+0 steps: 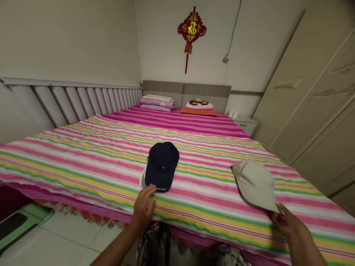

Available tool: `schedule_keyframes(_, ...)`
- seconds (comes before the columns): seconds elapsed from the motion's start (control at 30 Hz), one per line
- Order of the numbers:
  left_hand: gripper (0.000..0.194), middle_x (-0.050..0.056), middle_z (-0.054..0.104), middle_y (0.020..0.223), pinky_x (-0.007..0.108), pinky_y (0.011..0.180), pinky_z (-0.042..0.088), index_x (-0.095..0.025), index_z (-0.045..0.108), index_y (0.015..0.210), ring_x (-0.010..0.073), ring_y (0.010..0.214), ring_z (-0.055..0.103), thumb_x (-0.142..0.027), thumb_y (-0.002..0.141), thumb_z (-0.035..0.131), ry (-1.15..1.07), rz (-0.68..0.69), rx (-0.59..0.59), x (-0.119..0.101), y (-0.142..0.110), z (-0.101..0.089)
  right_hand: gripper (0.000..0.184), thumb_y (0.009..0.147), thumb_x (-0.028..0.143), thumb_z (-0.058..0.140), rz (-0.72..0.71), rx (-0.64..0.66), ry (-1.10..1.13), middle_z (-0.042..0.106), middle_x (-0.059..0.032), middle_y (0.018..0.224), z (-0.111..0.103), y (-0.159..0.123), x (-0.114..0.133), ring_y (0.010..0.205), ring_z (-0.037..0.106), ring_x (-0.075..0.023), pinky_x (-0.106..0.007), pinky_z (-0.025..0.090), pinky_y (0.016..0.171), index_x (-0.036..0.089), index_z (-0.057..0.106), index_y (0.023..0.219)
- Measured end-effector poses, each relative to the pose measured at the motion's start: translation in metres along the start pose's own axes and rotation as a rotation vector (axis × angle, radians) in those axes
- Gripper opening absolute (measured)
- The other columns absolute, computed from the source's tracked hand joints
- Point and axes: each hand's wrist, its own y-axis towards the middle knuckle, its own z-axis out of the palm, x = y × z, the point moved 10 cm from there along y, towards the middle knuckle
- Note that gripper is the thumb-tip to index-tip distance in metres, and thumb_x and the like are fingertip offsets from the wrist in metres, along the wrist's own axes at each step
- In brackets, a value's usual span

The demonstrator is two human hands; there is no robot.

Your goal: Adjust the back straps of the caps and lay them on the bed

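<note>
A navy baseball cap point(163, 164) lies on the striped bedsheet point(205, 184), its brim facing me with small white lettering along the edge. A white brim edge point(143, 177) peeks out from under its left side. My left hand point(144, 207) is at the near left corner of the navy brim, fingers stretched out and loosely apart; whether the fingertips touch the brim I cannot tell. On the right, a beige baseball cap point(256, 181) is pinched at its brim between the thumb and fingers of my right hand point(288, 221). It tilts over the sheet.
Folded purple bedding point(158, 103) and a pink pile point(199, 106) on orange cloth lie by the headboard point(194, 90). A slatted rail point(83, 103) runs along the left. Wardrobe doors point(310, 81) and a nightstand point(245, 123) stand right. A green stool point(24, 221) is at lower left.
</note>
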Motion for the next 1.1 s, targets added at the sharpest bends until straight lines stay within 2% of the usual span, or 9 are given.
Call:
schedule_keyframes(0.13,0.025,0.01,0.061,0.102,0.037,0.086,0.042,-0.018,0.058,0.099,0.0213,0.099,0.054,-0.022,0.076,0.049,-0.312,-0.146,0.227,-0.033,-0.019,0.062,0.023,0.07,0.004,0.049,0.158,0.035,0.115,0.038,0.0066,0.037,0.035,0.001,-0.008,0.027,0.035,-0.007,-0.014,0.032,0.023,0.022,0.04,0.059)
schedule_keyframes(0.27,0.031,0.013,0.063,0.098,0.038,0.082,0.041,-0.015,0.06,0.094,0.0245,0.094,0.056,-0.036,0.072,0.057,-0.745,-0.698,0.475,-0.036,-0.034,0.118,0.014,0.07,0.009,0.055,0.188,0.145,0.224,0.055,0.0039,0.049,0.072,-0.019,-0.02,0.034,0.044,-0.0085,-0.015,0.034,0.026,0.022,0.051,0.071)
schedule_keyframes(0.37,0.048,0.016,0.058,0.109,0.04,0.09,0.035,-0.013,0.057,0.102,0.0256,0.104,0.052,-0.048,0.069,0.059,-1.204,-0.946,0.547,-0.057,-0.024,0.14,0.019,0.069,0.018,0.062,0.161,0.266,0.299,0.067,0.0012,0.065,0.093,-0.052,-0.044,0.057,0.059,-0.0142,-0.024,0.051,0.049,0.024,0.058,0.086)
schedule_keyframes(0.5,0.059,0.017,0.058,0.109,0.04,0.093,0.032,-0.013,0.057,0.104,0.0249,0.103,0.053,-0.055,0.062,0.062,-1.634,-0.869,0.48,-0.087,0.025,0.131,0.046,0.056,0.034,0.075,0.184,0.508,0.265,0.071,-0.0036,0.082,0.117,-0.116,-0.091,0.079,0.063,-0.0228,-0.035,0.05,0.073,0.025,0.061,0.099)
schedule_keyframes(0.67,0.037,0.007,0.067,0.081,0.032,0.081,0.042,-0.014,0.062,0.092,0.0203,0.081,0.062,-0.02,0.057,0.071,-1.653,-0.751,0.313,-0.101,0.055,0.099,0.041,0.054,0.03,0.077,0.289,0.677,-0.004,0.07,-0.0059,0.079,0.114,-0.172,-0.125,0.083,0.062,-0.0263,-0.038,0.047,0.078,0.02,0.066,0.092)
schedule_keyframes(0.8,0.03,0.006,0.067,0.068,0.029,0.069,0.044,-0.012,0.065,0.08,0.0186,0.065,0.062,-0.013,0.05,0.067,-1.688,-0.811,0.439,-0.121,0.035,0.103,0.037,0.058,0.037,0.072,0.232,0.709,-0.149,0.069,-0.0078,0.086,0.117,-0.172,-0.091,0.087,0.061,-0.0275,-0.039,0.046,0.077,0.021,0.065,0.091)
schedule_keyframes(0.97,0.023,0.006,0.062,0.057,0.026,0.057,0.04,-0.01,0.066,0.066,0.0147,0.052,0.055,-0.025,0.049,0.069,-1.604,-0.909,0.598,-0.142,0.007,0.116,0.037,0.074,0.047,0.056,-0.122,0.787,-0.329,0.062,-0.0098,0.108,0.166,-0.18,-0.015,0.103,0.053,-0.0224,-0.034,0.038,0.089,0.021,0.061,0.099)
schedule_keyframes(1.03,0.023,0.004,0.06,0.056,0.025,0.057,0.039,-0.01,0.064,0.062,0.0133,0.053,0.053,-0.028,0.049,0.071,-1.522,-0.919,0.564,-0.141,0.005,0.114,0.036,0.073,0.047,0.059,-0.115,0.889,-0.39,0.064,-0.0083,0.096,0.189,-0.198,-0.011,0.087,0.058,-0.0193,-0.029,0.045,0.074,0.019,0.061,0.095)
schedule_keyframes(1.1,0.023,0.002,0.057,0.054,0.023,0.054,0.036,-0.011,0.062,0.059,0.0112,0.051,0.05,-0.027,0.046,0.074,-1.449,-0.924,0.535,-0.138,0.007,0.109,0.03,0.07,0.045,0.062,-0.026,0.967,-0.408,0.059,-0.0011,0.066,0.203,-0.215,-0.017,0.055,0.054,-0.0113,-0.022,0.042,0.05,0.017,0.059,0.079)
